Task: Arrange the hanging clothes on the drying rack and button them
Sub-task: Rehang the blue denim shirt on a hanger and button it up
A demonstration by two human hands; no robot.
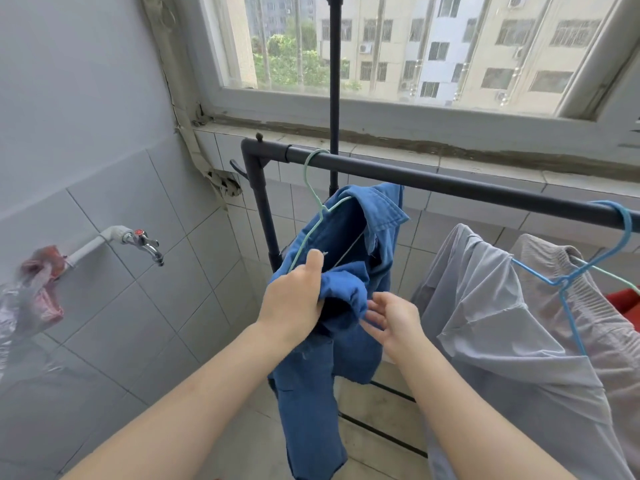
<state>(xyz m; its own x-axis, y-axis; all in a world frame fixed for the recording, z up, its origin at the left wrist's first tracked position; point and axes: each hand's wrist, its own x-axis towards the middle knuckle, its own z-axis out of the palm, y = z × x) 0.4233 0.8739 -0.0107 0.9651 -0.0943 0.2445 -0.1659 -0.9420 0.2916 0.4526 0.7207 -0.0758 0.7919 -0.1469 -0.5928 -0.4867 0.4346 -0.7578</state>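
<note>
Item under work: blue cotton shirt (346, 289), collar uppermost, hanging at the left end of the rack, its lower part falling free.
Support: pale green wire hanger (308, 237), hooked over the dark metal rail (450, 183) of the drying rack. The shirt sits unevenly on the wire, with one hanger arm bare on the near side.
Left hand (294, 296): fingers curled round a bunched fold of the shirt just below the bare hanger arm, thumb raised against the cloth. Judged purpose: to keep the garment from swinging and gather the loose front.
Right hand (391, 320): loosely spread and holding nothing, palm turned toward the bunched fold. The fingertips (372, 318) are at the cloth's edge; actual contact cannot be confirmed. Judged purpose: reaching for the opposite front edge.
Buttons: none visible; the front looks open and crumpled.
Stage: judged early. The shirt needs seating squarely on the hanger before fastening.
Neighbouring items: pale grey shirt (485, 323) on a light blue wire hanger (568, 282), further right on the same rail and apart from the blue one. Its front is not shown clearly enough to assess.
Risk: pulling on the fold could drag the shirt off the wire, or slide the hook along the rail.
Surroundings: chrome wall tap (145, 244) at left, well apart.
</note>
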